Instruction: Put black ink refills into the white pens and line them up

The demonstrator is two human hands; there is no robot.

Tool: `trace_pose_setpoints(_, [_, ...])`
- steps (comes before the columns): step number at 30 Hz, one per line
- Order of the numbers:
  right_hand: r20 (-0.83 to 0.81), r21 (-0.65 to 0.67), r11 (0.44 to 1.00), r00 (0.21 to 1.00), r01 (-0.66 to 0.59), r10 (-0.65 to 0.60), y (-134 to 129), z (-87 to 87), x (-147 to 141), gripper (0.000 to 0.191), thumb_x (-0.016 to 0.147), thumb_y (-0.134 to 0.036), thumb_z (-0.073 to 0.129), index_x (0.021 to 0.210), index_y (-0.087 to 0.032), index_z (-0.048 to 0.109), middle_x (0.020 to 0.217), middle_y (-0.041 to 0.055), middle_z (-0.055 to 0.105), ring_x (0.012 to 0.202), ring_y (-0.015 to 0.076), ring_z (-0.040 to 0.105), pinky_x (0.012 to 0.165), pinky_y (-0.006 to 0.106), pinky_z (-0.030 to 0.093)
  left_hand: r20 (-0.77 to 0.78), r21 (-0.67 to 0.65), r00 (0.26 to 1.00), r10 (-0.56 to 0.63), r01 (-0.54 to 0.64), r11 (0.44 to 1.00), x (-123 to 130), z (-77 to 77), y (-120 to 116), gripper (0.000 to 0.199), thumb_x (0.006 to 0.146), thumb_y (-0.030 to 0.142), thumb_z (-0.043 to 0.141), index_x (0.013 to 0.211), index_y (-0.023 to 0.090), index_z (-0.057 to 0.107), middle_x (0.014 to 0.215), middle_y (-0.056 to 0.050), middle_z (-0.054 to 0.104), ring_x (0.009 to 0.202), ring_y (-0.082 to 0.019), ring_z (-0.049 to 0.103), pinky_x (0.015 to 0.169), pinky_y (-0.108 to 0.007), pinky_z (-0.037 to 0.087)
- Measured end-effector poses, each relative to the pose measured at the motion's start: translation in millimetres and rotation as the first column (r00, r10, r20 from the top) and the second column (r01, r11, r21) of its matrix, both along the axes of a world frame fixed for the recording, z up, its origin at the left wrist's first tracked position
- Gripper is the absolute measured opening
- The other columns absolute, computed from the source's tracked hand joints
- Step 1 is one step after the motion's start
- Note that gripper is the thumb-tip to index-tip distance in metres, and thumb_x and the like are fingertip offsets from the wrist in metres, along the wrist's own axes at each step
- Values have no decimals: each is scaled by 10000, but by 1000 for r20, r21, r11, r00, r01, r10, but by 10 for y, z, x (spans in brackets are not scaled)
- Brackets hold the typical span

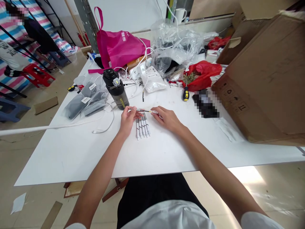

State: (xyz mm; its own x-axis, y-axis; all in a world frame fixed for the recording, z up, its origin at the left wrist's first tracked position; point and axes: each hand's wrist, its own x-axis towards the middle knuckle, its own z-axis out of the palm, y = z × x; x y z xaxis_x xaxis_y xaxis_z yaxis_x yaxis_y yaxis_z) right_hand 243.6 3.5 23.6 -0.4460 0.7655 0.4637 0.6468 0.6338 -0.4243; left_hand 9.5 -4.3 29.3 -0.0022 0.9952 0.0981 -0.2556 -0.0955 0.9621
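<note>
Between my two hands is a pen in separated parts, with its thin dark refill (145, 110) showing in the gap. My left hand (128, 121) is closed, pinching the grey end of the pen. Closed fingers of my right hand (168, 118) grip the pale barrel (154, 112) at the other end, partly hidden by them. Just below, several white pens (143, 127) with grey grips lie side by side on the white table (152, 156), their upper ends close to my left fingers.
A dark bottle (116, 90) stands by my left hand, near grey pouches (83, 100) and a white cable (105, 130). Behind are a pink bag (124, 47), a white packet (153, 79) and a screwdriver (186, 94). A large cardboard box (267, 82) is at right. People sit far left.
</note>
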Motion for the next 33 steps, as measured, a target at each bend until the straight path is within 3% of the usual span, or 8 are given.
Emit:
trace_pose_setpoints(5, [-17,-21,1000,1000,4,-5,13,-17,13,295,1162,-451,462,1237,-242,656,1172,93,795,756,199,697,685,331,452,-13,2,1000,13,-13,1000,5,1,-6,511,906,644,827,988,238,528,1000,-72,842,788,-179,803,711,-293,594])
trace_pose_setpoints(11, [-20,-77,996,999,-35,34,-19,-60,-43,262,1141,-469,509,1206,-237,613,1105,91,796,818,223,716,683,322,441,-158,43,987,-36,43,998,63,-27,-52,448,893,598,862,1001,202,684,903,-70,818,811,-192,799,730,-304,595])
trace_pose_setpoints(15, [11,-44,997,998,-63,64,-39,-61,-60,281,1163,-448,453,1176,-231,631,1070,82,782,738,194,655,650,315,397,-175,48,984,-42,51,998,96,-40,-67,404,877,537,894,999,193,719,837,-59,803,823,-197,795,734,-303,589])
trace_pose_setpoints(19, [54,5,998,996,-70,69,-42,-29,-50,377,1182,-466,399,1227,-226,687,1074,93,753,786,202,667,644,319,401,-198,55,979,-39,51,997,85,-54,-78,357,828,445,942,989,195,746,923,-57,815,842,-195,791,756,-309,594])
trace_pose_setpoints(25, [-51,-70,996,998,-52,49,-50,-39,-53,318,1140,-459,511,1327,-230,627,1178,122,764,913,245,729,716,336,490,-459,215,885,72,33,976,38,-4,-118,161,906,358,865,1010,236,861,1073,-70,843,1015,-230,768,876,-351,584])
trace_pose_setpoints(30, [-39,-62,996,997,-69,67,-48,-28,-49,267,1151,-439,482,1158,-234,653,1073,101,757,818,225,682,689,337,467,-498,329,859,120,59,943,12,39,-128,162,916,331,852,1062,281,899,1067,-77,843,979,-247,755,948,-416,591])
trace_pose_setpoints(33, [-37,-51,993,994,-104,102,-54,5,-44,334,1173,-441,423,1211,-229,678,1122,120,736,895,238,693,743,348,495,-528,369,837,143,75,926,1,36,-121,138,937,309,832,1056,293,899,1043,-73,841,992,-254,750,973,-430,584])
